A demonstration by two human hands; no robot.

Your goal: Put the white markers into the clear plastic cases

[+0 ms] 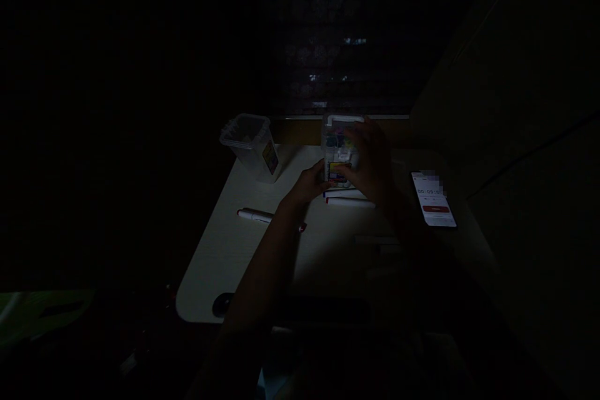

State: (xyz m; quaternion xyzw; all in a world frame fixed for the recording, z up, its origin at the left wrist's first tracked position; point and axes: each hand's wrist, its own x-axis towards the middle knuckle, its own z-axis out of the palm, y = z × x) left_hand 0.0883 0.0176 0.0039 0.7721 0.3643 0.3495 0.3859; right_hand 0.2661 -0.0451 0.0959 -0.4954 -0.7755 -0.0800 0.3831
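Box (332, 153), rectangular, clear plastic, gripped between half-curled left hand (309, 184) and half-curled right hand (372, 165); slim white red-ended marker (350, 202) in front of box.

Bare left hand (309, 184) and left forearm (265, 256); bare right hand (374, 165), right forearm (417, 240) shadowed
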